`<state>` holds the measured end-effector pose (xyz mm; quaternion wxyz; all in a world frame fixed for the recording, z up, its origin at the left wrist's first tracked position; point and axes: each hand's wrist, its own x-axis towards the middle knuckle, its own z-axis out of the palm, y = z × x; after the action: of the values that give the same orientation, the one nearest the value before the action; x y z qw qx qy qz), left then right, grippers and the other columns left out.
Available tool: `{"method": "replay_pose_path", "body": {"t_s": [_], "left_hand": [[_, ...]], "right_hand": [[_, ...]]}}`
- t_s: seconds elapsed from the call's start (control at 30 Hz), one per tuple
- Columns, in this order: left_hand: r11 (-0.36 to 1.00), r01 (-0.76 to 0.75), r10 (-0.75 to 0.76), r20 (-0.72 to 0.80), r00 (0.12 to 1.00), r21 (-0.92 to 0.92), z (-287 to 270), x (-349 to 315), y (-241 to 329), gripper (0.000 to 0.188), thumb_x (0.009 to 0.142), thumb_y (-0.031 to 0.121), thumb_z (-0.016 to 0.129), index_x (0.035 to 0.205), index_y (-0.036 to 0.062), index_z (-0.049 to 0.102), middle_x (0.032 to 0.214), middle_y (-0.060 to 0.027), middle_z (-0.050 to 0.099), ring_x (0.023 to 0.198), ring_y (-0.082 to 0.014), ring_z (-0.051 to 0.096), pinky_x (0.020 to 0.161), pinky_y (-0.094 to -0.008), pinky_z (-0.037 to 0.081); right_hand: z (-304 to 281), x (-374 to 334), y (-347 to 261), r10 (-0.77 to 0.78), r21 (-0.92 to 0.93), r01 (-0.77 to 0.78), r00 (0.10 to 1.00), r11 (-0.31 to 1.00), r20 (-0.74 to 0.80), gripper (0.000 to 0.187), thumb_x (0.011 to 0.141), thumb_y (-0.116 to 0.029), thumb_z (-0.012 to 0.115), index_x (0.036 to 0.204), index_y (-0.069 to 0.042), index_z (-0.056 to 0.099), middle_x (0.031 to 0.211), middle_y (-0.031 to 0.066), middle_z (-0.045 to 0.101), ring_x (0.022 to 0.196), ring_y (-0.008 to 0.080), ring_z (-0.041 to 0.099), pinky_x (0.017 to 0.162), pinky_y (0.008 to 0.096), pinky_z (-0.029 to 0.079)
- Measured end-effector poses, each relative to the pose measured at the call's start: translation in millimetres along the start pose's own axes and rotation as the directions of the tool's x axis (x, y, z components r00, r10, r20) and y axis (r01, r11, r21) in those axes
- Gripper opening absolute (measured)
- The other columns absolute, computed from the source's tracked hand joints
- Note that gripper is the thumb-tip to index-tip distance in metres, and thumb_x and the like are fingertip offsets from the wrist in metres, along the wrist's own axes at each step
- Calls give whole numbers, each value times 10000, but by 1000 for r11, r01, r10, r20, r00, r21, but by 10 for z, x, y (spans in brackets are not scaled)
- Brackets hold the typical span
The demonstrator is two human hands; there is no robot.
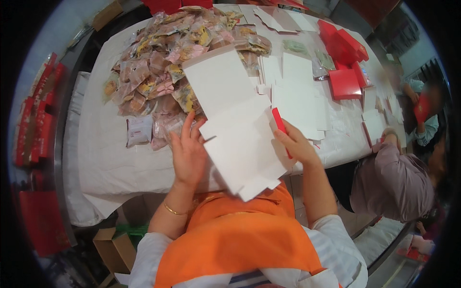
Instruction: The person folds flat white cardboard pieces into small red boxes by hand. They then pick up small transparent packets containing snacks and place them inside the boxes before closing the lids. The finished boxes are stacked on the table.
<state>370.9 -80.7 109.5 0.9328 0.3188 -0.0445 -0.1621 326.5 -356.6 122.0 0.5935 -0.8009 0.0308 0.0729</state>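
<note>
Box (242, 144) unfolded, white face up, over near table (127, 168) edge. Right hand (298, 145): fingers pinching its red flap (277, 120). Left hand (188, 154): fingers spread at left edge, contact unclear. Packets (158, 67) piled far left; red boxes (345, 85) far right.

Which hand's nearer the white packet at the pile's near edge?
Left. The left hand is right of the white packet, apart from it; the right hand is farther right, gripping the white carton at its red edge.
</note>
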Motion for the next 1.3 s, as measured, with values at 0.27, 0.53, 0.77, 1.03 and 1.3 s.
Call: {"method": "replay_pose_path", "body": {"t_s": [0.27, 0.53, 0.77, 1.03, 1.3], "left_hand": [[989, -33, 2, 215, 977, 142, 126, 504, 356, 687, 867, 299, 641, 1441, 64, 344, 1349, -121, 512, 1247, -218, 480, 1050, -386, 391], [820, -227, -190, 623, 759, 526, -210, 224, 350, 377, 785, 159, 760, 1094, 22, 593, 979, -53, 613, 912, -162, 565, 885, -328, 450], [863, -88, 72, 52, 996, 497, -423, -158, 166, 154, 915, 187, 643, 996, 75, 576, 851, -13, 593, 767, -113, 552, 746, -271, 457], [854, -120, 158, -32, 987, 507, -142, -208, 114, 165, 922, 72, 607, 1070, 25, 550, 960, -23, 628, 868, -82, 576, 812, -229, 457], [824, 141, -243, 118, 963, 549, 216, -684, 145, 721, 866, -70, 541, 1493, 59, 208, 1258, -103, 517, 1114, -141, 518, 951, -285, 423]], "right_hand": [[-448, 643, -178, 84, -190, 16, 857, 982, 509, 469, 899, -333, 614, 1205, 21, 588, 990, 2, 618, 893, 81, 525, 770, 246, 440], [-175, 692, -285, -222, -246, 312, 916, 918, 335, 373, 932, -287, 557, 1106, 38, 608, 931, 76, 642, 831, 139, 581, 783, 292, 474], [-197, -327, 359, 79, -236, -157, 948, 959, -308, 211, 928, -144, 571, 1023, 40, 613, 842, 66, 641, 773, 95, 586, 697, 236, 479], [283, -137, 173, -23, -402, -59, 980, 914, -197, 112, 840, -39, 604, 936, 20, 607, 763, 35, 593, 702, 83, 543, 629, 227, 445], [-98, 177, 183, 125, 244, -230, 917, 942, 380, 291, 831, 34, 466, 1110, -24, 527, 866, -42, 565, 692, 27, 473, 589, 185, 377]]}}
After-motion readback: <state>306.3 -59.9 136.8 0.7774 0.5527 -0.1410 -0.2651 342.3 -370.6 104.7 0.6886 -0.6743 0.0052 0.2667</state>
